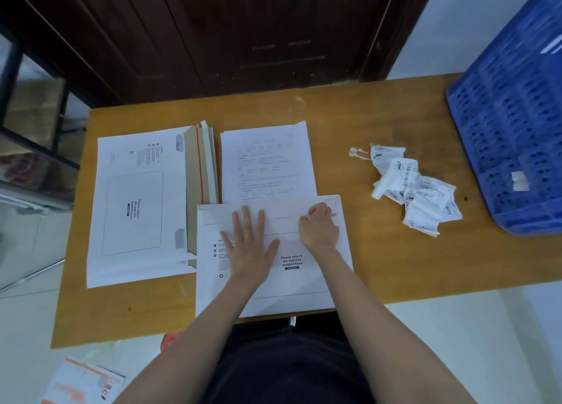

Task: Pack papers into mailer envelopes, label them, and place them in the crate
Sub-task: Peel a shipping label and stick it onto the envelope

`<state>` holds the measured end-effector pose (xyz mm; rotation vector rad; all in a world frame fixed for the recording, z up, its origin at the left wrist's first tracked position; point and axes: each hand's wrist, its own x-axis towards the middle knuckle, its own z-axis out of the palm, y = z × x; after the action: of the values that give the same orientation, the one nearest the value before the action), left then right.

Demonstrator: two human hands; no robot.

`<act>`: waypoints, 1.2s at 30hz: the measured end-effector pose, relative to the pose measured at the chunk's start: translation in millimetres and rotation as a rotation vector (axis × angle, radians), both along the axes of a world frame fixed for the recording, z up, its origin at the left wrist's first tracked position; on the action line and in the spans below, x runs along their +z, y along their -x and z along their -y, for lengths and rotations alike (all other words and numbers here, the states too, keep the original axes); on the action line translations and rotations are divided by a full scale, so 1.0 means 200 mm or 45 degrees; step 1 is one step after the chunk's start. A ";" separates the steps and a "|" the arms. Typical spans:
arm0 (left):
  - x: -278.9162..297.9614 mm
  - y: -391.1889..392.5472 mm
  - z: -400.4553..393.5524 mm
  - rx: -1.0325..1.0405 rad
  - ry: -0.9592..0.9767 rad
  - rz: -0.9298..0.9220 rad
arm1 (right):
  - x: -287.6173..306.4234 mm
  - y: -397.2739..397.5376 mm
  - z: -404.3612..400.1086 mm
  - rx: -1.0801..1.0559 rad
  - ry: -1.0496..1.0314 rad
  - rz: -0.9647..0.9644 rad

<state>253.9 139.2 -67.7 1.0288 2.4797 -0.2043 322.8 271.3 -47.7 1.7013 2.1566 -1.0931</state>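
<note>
The left hand (pixel 250 243) lies flat with fingers spread on a white mailer envelope (pixel 270 279) at the wooden table's (pixel 380 251) near edge. The right hand (pixel 319 225), fingers curled, pinches its top flap. A blue crate (pixel 514 123) stands far right. A stack of mailers (pixel 137 209) lies left, a printed paper (pixel 267 160) behind, crumpled labels (pixel 416 187) between envelope and crate.
</note>
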 end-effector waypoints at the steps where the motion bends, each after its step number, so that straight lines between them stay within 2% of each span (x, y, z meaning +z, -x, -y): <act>1: 0.01 0.01 0.00 0.015 -0.006 0.018 | 0.01 0.00 -0.02 0.017 0.043 -0.007; 3: 0.05 0.02 -0.04 0.125 -0.106 0.048 | 0.04 -0.01 -0.07 0.111 0.029 -0.011; 6: 0.13 0.01 -0.13 0.350 -0.599 0.019 | 0.09 -0.04 -0.07 0.157 -0.046 -0.095; 8: 0.16 0.00 -0.21 0.334 -0.823 0.064 | 0.10 -0.05 -0.04 0.132 0.047 -0.195; 10: 0.20 -0.02 -0.33 0.285 -0.907 0.260 | 0.11 -0.07 -0.03 0.132 0.087 -0.280; 13: 0.25 -0.08 -0.52 0.274 -0.993 0.544 | 0.14 -0.14 -0.08 0.072 -0.041 -0.342; 18: 0.30 -0.22 -0.80 0.179 -0.996 0.682 | 0.18 -0.32 -0.26 -0.388 -0.367 -0.382; 23: 0.35 -0.43 -1.03 0.076 -0.912 0.706 | 0.19 -0.55 -0.47 -0.594 -0.576 -0.322; 25: 0.33 -0.52 -1.09 0.093 -0.756 0.779 | 0.16 -0.64 -0.55 -0.605 -0.547 -0.230; 29: 0.27 -0.65 -1.18 0.352 -0.472 1.093 | 0.10 -0.76 -0.64 -0.517 -0.354 -0.066; 33: 0.25 -0.70 -1.21 0.658 -0.454 1.240 | 0.07 -0.81 -0.66 -0.397 -0.431 0.039; 36: 0.23 -0.71 -1.21 0.781 -0.480 1.307 | 0.08 -0.82 -0.64 -0.360 -0.572 -0.034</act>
<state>395.4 381.2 -22.1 0.2795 1.7392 0.8022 486.1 399.5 -32.3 2.2494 2.3617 -0.7194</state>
